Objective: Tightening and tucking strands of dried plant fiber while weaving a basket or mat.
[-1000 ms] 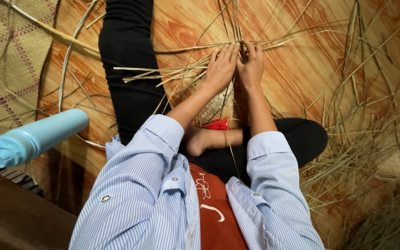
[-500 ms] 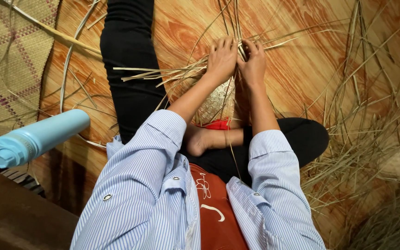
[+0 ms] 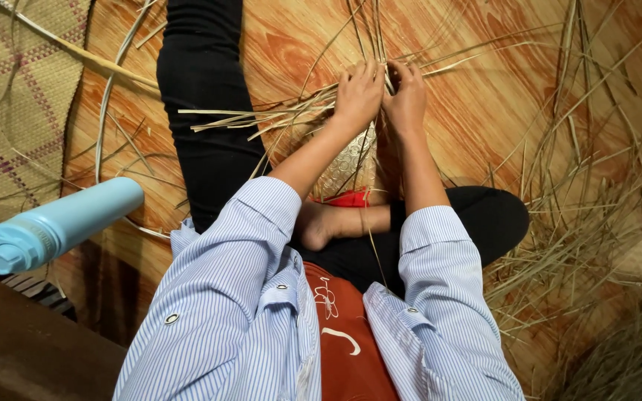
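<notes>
Pale-blue bottle [image 3: 61, 223], blue-striped white shirt [image 3: 224, 312], tan straw strips [image 3: 261, 119], orange wood-grain floor [image 3: 477, 96]

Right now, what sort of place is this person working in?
Probably a home or small workshop floor used for hand weaving. The person sits on wood-patterned orange flooring, both hands working thin dried straw strips; a heap of loose dried straw lies alongside, and a woven checked straw mat nearby.
</notes>
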